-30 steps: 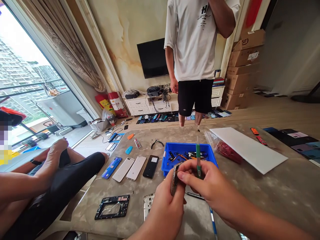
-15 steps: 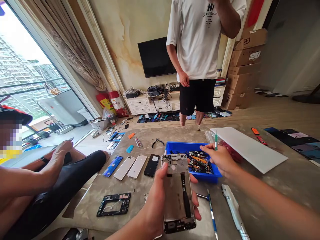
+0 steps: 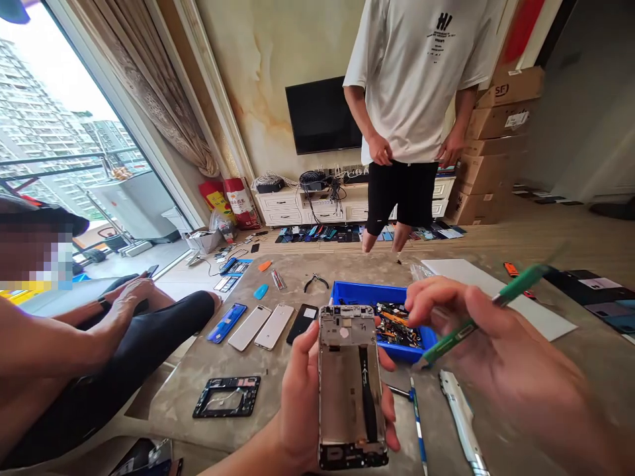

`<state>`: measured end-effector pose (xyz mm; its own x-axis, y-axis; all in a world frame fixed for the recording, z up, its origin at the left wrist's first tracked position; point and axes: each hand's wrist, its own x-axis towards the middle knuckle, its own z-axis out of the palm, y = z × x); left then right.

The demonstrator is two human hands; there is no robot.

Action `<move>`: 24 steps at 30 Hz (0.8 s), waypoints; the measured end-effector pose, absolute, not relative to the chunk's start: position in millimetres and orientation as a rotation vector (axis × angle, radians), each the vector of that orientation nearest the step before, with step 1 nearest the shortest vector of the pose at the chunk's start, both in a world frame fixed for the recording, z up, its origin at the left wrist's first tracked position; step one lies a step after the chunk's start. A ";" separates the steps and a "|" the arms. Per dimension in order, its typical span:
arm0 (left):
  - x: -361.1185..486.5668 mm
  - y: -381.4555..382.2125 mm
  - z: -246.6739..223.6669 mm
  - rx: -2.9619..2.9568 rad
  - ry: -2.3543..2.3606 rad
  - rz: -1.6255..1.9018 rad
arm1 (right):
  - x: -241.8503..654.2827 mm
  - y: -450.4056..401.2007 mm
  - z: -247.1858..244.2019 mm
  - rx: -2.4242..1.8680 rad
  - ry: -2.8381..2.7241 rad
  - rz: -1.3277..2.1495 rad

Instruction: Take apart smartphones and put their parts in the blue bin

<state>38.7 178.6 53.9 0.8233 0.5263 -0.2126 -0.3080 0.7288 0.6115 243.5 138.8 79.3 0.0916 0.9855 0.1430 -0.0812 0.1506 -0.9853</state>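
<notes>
My left hand (image 3: 300, 390) is wrapped round an opened phone frame (image 3: 347, 390), held upright with its bare metal inside facing me. A black flex cable (image 3: 368, 396) runs down its right side. My right hand (image 3: 501, 350), partly blurred, grips a slim green pen-like tool (image 3: 454, 338) that slants down to the left, its exact kind unclear. It hovers to the right of the phone frame, apart from it. Behind both hands is a blue tray (image 3: 367, 289) filled with small cables and phone parts (image 3: 397, 324).
On the table lie several phones (image 3: 275, 326), an empty black frame (image 3: 227, 396), pliers (image 3: 316, 283), a blue-handled tool (image 3: 419, 423), a grey-white handheld tool (image 3: 462, 420) and a white board (image 3: 516, 297). One person (image 3: 411, 99) stands opposite; another (image 3: 99, 344) sits at the left.
My right hand has come back from over the blue tray towards me, and the green tool has swung from upright to slanted. The standing person's raised arm has dropped.
</notes>
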 end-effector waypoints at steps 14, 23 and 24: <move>43.8 182.1 53.5 0.648 0.311 0.379 | 238.2 147.1 76.3 -1.319 -1.891 0.663; 44.4 189.2 54.0 0.484 0.441 0.477 | 242.7 151.4 72.3 -1.364 -1.923 0.559; 44.2 190.8 53.0 0.450 0.431 0.486 | 243.2 150.9 74.1 -1.362 -1.897 0.630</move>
<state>44.2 190.8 53.0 0.7999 0.5290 -0.2835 -0.3450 0.7918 0.5040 243.2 150.9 74.1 -0.1951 0.9452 0.2619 0.6003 0.3263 -0.7302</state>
